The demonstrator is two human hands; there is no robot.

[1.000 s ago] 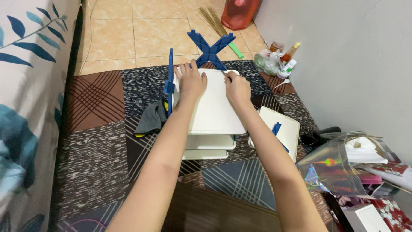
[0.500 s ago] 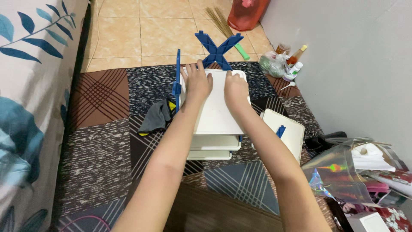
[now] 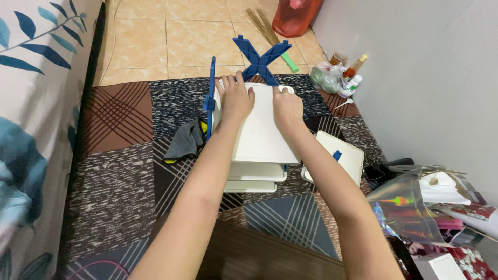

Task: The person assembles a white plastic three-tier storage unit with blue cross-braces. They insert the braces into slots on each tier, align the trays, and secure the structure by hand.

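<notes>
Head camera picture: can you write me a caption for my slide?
Both hands, left hand and right hand, press on a white panel beside a blue upright frame on a patchwork mat.

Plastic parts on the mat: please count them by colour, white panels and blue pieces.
White panels: 4, top panel, two stacked below, one apart at the right.
Blue pieces: 3, cross, upright bar, small clip.
Total: 7

A flat white plastic panel [image 3: 262,127] lies topmost on a stack of similar white panels on the patterned rug, a blue upright frame piece [image 3: 210,98] touching its left edge.
</notes>
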